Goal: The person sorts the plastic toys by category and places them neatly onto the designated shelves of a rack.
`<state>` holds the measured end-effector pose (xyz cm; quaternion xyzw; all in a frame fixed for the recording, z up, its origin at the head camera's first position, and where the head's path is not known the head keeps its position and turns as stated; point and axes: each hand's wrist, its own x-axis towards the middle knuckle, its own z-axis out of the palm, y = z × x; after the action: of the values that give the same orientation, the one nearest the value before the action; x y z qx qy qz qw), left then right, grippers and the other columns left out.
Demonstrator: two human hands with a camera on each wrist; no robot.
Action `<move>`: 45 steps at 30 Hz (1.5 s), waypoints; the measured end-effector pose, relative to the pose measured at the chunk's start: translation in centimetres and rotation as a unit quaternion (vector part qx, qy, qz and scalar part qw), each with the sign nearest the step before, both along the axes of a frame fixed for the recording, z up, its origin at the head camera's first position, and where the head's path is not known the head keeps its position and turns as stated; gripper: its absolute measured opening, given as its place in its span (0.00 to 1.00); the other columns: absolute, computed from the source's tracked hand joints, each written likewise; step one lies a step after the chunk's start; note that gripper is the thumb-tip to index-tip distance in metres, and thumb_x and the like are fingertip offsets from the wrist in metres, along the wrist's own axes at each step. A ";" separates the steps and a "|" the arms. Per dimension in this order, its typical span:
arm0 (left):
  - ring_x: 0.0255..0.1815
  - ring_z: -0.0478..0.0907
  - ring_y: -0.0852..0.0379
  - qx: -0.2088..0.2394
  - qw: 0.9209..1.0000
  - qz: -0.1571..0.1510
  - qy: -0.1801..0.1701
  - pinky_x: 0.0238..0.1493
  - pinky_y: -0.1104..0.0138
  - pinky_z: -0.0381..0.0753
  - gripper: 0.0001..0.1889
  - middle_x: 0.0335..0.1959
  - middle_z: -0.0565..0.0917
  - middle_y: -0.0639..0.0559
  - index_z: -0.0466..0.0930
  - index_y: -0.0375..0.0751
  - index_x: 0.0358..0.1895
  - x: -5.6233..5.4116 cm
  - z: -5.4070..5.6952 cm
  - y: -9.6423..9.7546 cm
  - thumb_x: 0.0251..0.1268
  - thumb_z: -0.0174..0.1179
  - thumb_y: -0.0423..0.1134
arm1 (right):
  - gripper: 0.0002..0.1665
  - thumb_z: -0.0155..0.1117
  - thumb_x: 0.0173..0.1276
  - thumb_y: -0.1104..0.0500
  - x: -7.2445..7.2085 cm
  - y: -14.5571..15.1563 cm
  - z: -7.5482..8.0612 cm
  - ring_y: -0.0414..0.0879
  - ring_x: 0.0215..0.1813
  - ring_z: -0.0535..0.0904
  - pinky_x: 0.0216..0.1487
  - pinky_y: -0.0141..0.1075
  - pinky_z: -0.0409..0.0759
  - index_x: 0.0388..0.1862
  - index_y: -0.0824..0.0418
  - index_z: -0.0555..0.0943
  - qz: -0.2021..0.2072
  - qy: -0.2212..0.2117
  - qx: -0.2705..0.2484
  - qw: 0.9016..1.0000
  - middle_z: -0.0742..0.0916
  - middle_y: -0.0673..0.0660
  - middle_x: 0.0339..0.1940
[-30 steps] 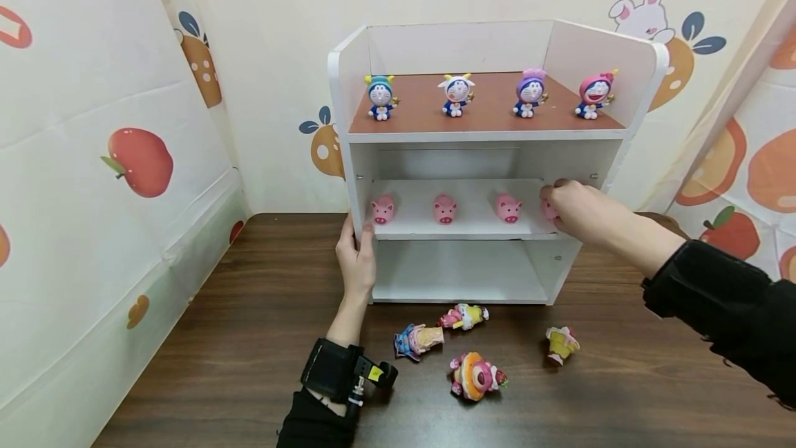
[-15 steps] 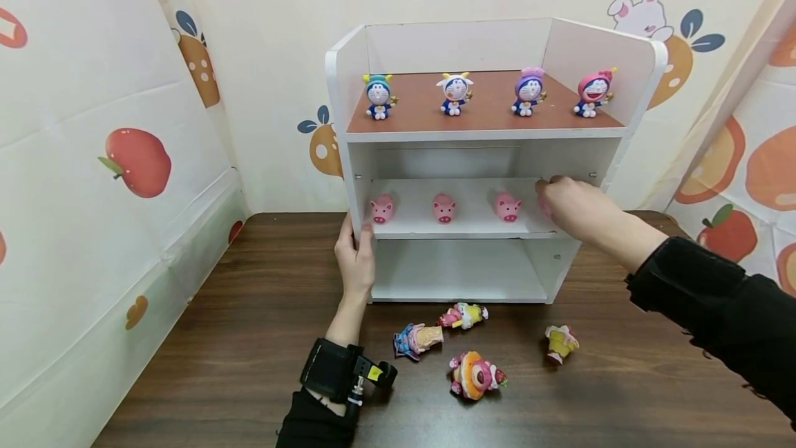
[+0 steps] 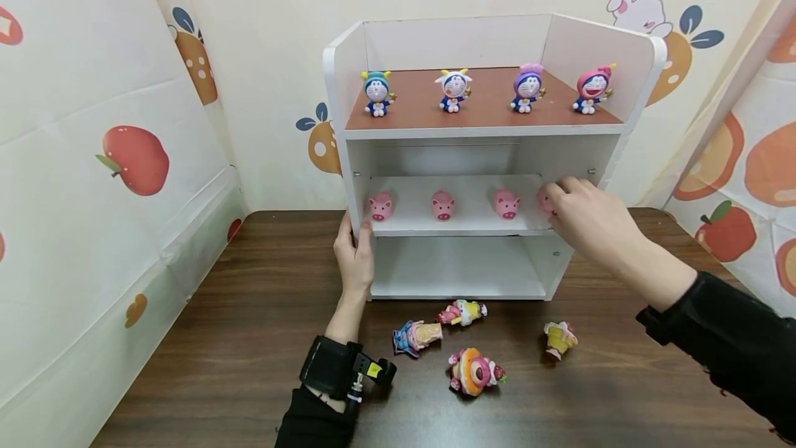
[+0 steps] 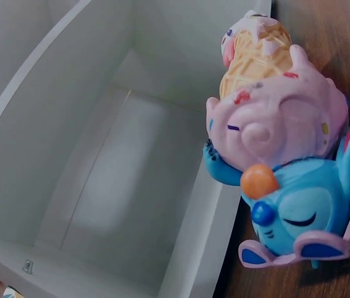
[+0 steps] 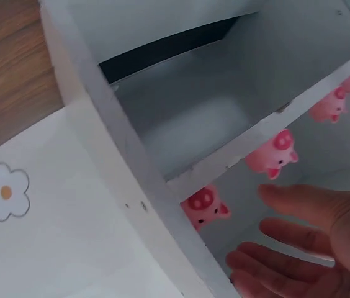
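Observation:
My left hand (image 3: 354,260) grips the left side panel of a white three-level shelf unit (image 3: 485,133), thumb at the front edge and fingers along the outside. At the right end of the middle level, my right hand (image 3: 591,216) is beside a pink pig figurine (image 3: 545,200), partly covering it in the head view. The right wrist view shows thumb and fingers spread apart, with that pig figurine (image 5: 206,208) standing outside them. Three more pig figurines, including one near the middle (image 3: 443,205), stand in a row to its left.
Several hooded cat figurines (image 3: 454,90) stand on the brown top level. In front of the unit lie a blue creature with an ice-cream cone (image 3: 415,337), a pink bear with an orange ring (image 3: 475,371), and yellow-clothed figurines (image 3: 560,340) (image 3: 461,312).
My right hand has drawn slightly back from the rightmost pig figurine, so more of it shows than half a second ago. The left hand keeps its hold on the panel.

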<state>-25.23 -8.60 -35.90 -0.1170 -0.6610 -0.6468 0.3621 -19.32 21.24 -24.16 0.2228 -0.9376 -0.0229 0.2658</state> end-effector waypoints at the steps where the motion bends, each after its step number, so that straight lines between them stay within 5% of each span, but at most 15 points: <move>1: 0.61 0.70 0.43 0.000 1.000 0.000 -0.001 0.61 0.47 0.67 0.23 0.61 0.74 0.34 0.67 0.27 0.63 0.0 0.0 0.0 0.65 0.47 0.28 | 0.17 0.70 0.49 0.71 0.4 0.0 -0.1 0.62 0.35 0.78 0.30 0.53 0.77 0.38 0.72 0.77 0.002 0.006 -0.006 1.000 0.80 0.68 0.32; 10: 0.62 0.69 0.43 0.000 1.000 -0.003 -0.004 0.62 0.47 0.66 0.23 0.62 0.73 0.34 0.66 0.27 0.64 -0.1 0.0 0.0 0.65 0.47 0.28 | 0.18 0.74 0.44 0.67 3.1 0.2 -2.2 0.52 0.23 0.76 0.19 0.47 0.73 0.35 0.68 0.80 0.029 0.072 -0.058 0.995 0.80 0.59 0.24; 16: 0.61 0.70 0.43 0.002 1.000 -0.009 -0.009 0.61 0.47 0.67 0.23 0.62 0.73 0.35 0.66 0.29 0.65 -0.2 -0.2 0.0 0.66 0.47 0.29 | 0.15 0.74 0.42 0.66 4.2 0.8 -4.6 0.47 0.20 0.77 0.16 0.43 0.72 0.32 0.64 0.80 0.029 0.068 -0.076 0.994 0.82 0.56 0.22; 24: 0.61 0.70 0.43 0.003 1.000 -0.011 -0.008 0.61 0.46 0.66 0.23 0.62 0.72 0.34 0.66 0.29 0.65 -0.1 -0.1 0.1 0.66 0.47 0.29 | 0.11 0.72 0.49 0.65 5.0 2.1 -7.4 0.45 0.22 0.78 0.19 0.41 0.73 0.32 0.63 0.80 -0.020 -0.058 -0.107 0.992 0.84 0.52 0.23; 34: 0.61 0.70 0.43 0.001 1.000 -0.010 -0.006 0.61 0.46 0.67 0.23 0.62 0.72 0.34 0.66 0.29 0.65 0.0 -0.2 0.0 0.66 0.47 0.28 | 0.10 0.71 0.54 0.60 4.8 4.0 -10.7 0.36 0.18 0.71 0.19 0.34 0.69 0.25 0.62 0.77 -0.048 -0.196 -0.133 0.970 0.78 0.45 0.15; 39: 0.60 0.71 0.43 0.001 1.000 -0.008 -0.004 0.60 0.46 0.68 0.23 0.61 0.73 0.34 0.67 0.29 0.64 -0.1 -0.2 0.0 0.66 0.47 0.28 | 0.15 0.71 0.56 0.55 4.6 4.8 -11.7 0.39 0.22 0.77 0.24 0.35 0.74 0.29 0.66 0.79 -0.048 -0.259 -0.153 0.953 0.82 0.46 0.17; 45: 0.62 0.70 0.44 -0.002 1.000 -0.007 -0.005 0.61 0.47 0.68 0.23 0.62 0.73 0.35 0.67 0.29 0.65 0.0 -0.1 -0.1 0.66 0.47 0.28 | 0.26 0.65 0.61 0.47 4.0 5.6 -12.1 0.50 0.33 0.82 0.34 0.46 0.79 0.37 0.73 0.79 -0.072 -0.354 -0.153 0.920 0.86 0.53 0.24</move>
<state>-25.25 -8.67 -35.96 -0.1192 -0.6631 -0.6484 0.3545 -15.34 26.80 -36.21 0.1048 -0.9761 0.1821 -0.0550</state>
